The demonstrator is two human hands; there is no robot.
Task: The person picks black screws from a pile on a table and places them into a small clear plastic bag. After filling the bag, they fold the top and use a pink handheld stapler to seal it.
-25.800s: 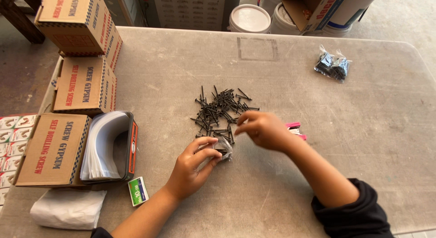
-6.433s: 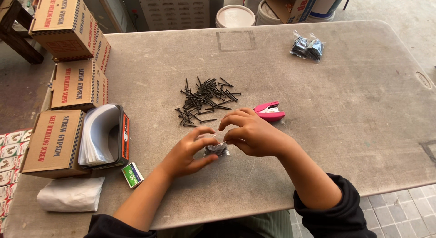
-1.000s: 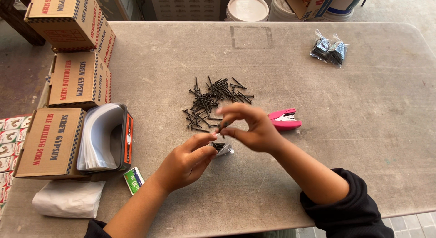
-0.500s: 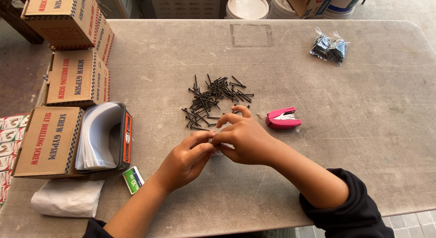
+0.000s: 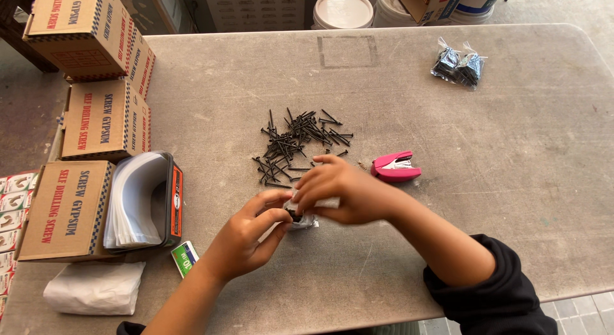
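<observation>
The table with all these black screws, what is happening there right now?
A person holds a small clear plastic bag with black screws inside, between the left hand and the right hand, just above the grey table. A loose pile of black screws lies beyond the hands, with a pink stapler to its right. Two filled bags sit at the far right corner. At the left stand cardboard screw boxes and a tin of empty clear bags.

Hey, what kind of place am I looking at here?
Probably a hardware packing workspace: loose black screws piled on a grey table, stacked brown cardboard boxes, and small clear filled bags.
</observation>
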